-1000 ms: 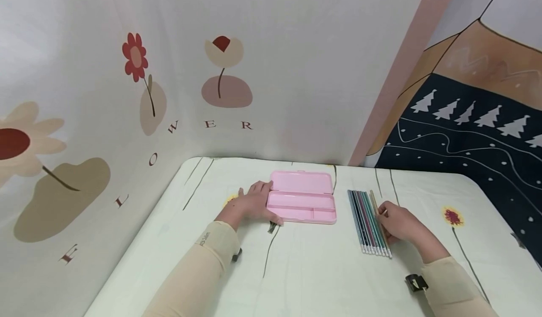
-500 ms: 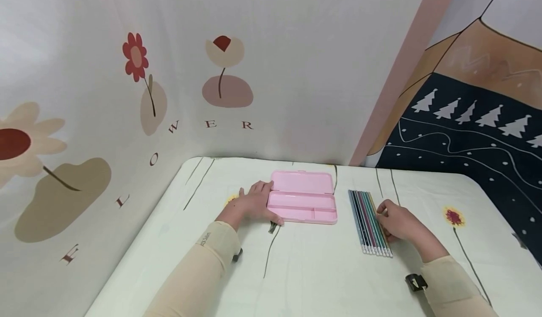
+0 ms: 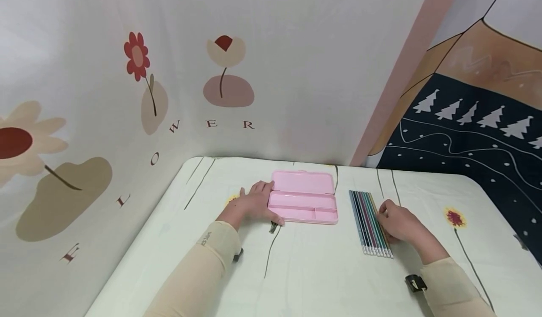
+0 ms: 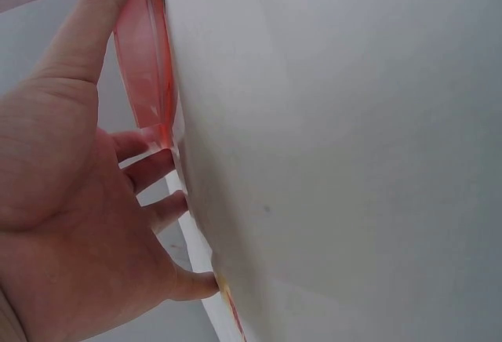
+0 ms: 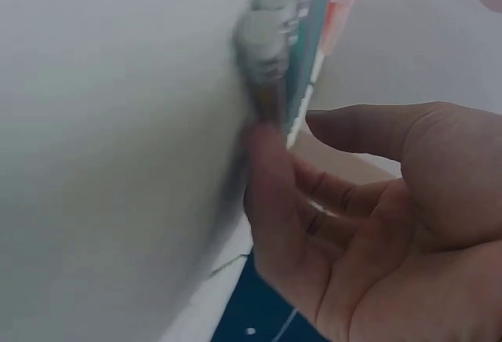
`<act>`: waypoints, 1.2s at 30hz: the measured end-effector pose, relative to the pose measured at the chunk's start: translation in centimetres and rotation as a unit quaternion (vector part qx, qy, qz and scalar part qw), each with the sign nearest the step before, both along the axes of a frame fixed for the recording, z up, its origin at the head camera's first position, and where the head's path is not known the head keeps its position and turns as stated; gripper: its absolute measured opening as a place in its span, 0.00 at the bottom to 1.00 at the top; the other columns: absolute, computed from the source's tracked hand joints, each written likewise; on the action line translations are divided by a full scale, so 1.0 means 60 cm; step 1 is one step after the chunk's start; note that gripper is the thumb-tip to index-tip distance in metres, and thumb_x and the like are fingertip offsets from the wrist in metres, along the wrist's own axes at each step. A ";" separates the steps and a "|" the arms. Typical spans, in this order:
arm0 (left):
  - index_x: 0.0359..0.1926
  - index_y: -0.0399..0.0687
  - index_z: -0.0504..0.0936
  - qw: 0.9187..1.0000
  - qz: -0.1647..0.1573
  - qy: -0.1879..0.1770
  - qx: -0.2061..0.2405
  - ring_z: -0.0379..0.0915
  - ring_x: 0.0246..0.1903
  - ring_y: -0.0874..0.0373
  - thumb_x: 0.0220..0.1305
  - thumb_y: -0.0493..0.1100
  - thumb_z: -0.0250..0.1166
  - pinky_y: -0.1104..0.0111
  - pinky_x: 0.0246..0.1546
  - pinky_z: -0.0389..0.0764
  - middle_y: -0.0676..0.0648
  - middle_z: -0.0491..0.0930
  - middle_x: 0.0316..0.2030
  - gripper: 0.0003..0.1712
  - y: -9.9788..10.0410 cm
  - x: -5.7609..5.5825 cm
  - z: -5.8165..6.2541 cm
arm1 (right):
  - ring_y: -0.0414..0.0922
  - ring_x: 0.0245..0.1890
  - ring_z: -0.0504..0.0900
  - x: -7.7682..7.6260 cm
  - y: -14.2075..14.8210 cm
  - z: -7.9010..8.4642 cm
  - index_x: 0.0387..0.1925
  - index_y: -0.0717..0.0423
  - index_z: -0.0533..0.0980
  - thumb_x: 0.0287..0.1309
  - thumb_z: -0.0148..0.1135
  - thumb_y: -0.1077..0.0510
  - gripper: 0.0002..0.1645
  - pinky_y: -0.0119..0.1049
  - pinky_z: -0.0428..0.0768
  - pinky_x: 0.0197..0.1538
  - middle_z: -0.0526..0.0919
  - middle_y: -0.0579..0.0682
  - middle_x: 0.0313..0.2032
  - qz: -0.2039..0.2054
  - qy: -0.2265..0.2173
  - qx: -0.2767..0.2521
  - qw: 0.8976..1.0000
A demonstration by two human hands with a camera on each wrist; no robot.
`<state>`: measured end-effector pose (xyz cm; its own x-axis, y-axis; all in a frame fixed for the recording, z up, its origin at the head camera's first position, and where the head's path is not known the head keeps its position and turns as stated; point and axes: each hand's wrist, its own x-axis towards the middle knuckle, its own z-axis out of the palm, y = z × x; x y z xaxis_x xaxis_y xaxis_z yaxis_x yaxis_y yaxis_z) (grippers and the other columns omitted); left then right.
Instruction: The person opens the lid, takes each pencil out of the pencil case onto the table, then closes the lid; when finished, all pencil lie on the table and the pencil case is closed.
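An opened pink pencil case [image 3: 301, 199] lies on the cloth, its lid laid back and its compartments bare. Along its left side rests my left hand [image 3: 255, 207], fingers spread, with the thumb at the front corner; the left wrist view shows the fingertips down at the cloth beside the pink edge [image 4: 145, 60]. To the right of the case, several pencils [image 3: 366, 223] lie side by side, white eraser ends toward me. My right hand [image 3: 400, 224] touches the outermost gold pencil [image 3: 374, 206] from the right. In the right wrist view, one finger meets its eraser end [image 5: 263, 40], thumb apart.
A pale flower-printed cloth [image 3: 322, 270] covers the table. Behind it hangs a white printed curtain [image 3: 296, 82], and a dark tree-patterned fabric [image 3: 466, 143] is at the right. Black wrist-camera mounts [image 3: 416, 283] sit under both sleeves.
The gold pencil, angled slightly away from the row a second ago, now lies in line against the other pencils. My left hand and the pencil case have stayed put.
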<state>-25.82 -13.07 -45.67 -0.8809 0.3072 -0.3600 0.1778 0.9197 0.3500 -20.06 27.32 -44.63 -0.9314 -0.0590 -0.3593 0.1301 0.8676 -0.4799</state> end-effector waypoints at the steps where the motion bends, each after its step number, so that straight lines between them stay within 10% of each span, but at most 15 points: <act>1: 0.88 0.49 0.43 1.000 0.001 0.001 -0.001 0.43 0.86 0.45 0.48 0.77 0.79 0.32 0.84 0.40 0.43 0.52 0.84 0.80 0.000 0.000 0.000 | 0.44 0.22 0.78 0.000 -0.001 0.002 0.59 0.71 0.68 0.81 0.47 0.54 0.22 0.37 0.78 0.28 0.82 0.57 0.31 0.001 0.003 0.013 1.000; 13: 0.88 0.49 0.42 1.000 -0.003 0.001 -0.004 0.43 0.86 0.45 0.49 0.78 0.77 0.31 0.84 0.41 0.43 0.51 0.85 0.81 -0.006 0.001 -0.004 | 0.46 0.30 0.76 -0.019 -0.125 0.050 0.50 0.63 0.78 0.78 0.58 0.53 0.15 0.39 0.75 0.34 0.82 0.53 0.34 0.065 0.104 0.032 0.992; 36: 0.88 0.50 0.43 1.000 -0.003 -0.004 -0.008 0.43 0.86 0.46 0.49 0.80 0.76 0.31 0.84 0.41 0.43 0.51 0.84 0.80 -0.003 0.004 0.002 | 0.45 0.33 0.77 -0.079 -0.305 0.023 0.40 0.55 0.82 0.72 0.68 0.51 0.11 0.39 0.77 0.42 0.82 0.48 0.31 0.177 0.069 0.025 0.981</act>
